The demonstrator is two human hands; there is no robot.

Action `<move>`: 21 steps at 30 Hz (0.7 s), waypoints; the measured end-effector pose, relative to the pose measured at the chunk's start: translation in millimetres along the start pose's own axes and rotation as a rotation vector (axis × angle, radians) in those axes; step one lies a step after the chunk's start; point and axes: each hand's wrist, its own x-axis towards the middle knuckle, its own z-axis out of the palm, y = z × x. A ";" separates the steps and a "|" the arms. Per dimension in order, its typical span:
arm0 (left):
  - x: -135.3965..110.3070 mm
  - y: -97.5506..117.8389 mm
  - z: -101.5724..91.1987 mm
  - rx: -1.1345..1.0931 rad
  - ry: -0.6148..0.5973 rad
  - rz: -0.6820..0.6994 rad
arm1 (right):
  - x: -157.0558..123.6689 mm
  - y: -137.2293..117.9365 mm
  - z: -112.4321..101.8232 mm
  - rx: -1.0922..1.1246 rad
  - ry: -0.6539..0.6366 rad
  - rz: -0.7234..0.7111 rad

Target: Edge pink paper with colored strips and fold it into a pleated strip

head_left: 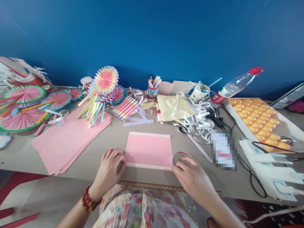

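A pink sheet of paper [148, 150] lies flat in front of me, with white strips along its top and bottom edges. My left hand [111, 166] rests at its lower left edge, fingers curled inward; whatever is under them is hidden. At the lower right corner my right hand [190, 172] has its fingers bent around a roll of tape [175, 156]. The roll touches the table beside the sheet, and my fingertips meet the paper's corner.
Larger pink sheets [64, 142] are stacked at left, beneath pleated paper fans [106, 80]. Scissors [182, 129], curled white strips [201, 123] and a yellow sheet [174, 107] lie behind. A bottle [234, 87], an egg-shaped tray [255, 118] and a power strip [261, 167] stand right.
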 end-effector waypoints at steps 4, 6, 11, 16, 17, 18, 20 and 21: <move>-0.6 -3.0 1.5 -0.002 0.000 0.011 | 1.0 -1.7 -1.4 -0.023 -0.042 0.011; -0.8 -4.0 1.9 0.000 0.003 0.015 | 0.9 -2.6 -1.2 -0.035 -0.056 0.011; -0.9 -4.4 2.3 0.001 0.010 0.021 | -0.1 -4.2 0.1 -0.058 -0.061 0.009; -0.8 -3.2 2.1 0.001 0.005 0.015 | 0.9 -7.4 -0.1 -0.119 -0.086 0.006; -0.9 -3.2 2.1 0.000 0.006 0.017 | 1.5 -8.4 -0.3 -0.131 -0.087 0.008; -1.1 -3.3 2.1 -0.001 0.007 0.019 | 2.1 -9.6 -0.6 -0.141 -0.087 0.010; -1.3 -3.8 2.2 -0.003 0.008 0.020 | 3.7 -12.1 -1.6 -0.154 -0.078 0.013; -1.4 -4.0 2.2 -0.004 0.008 0.020 | 4.5 -13.3 -2.3 -0.160 -0.076 0.018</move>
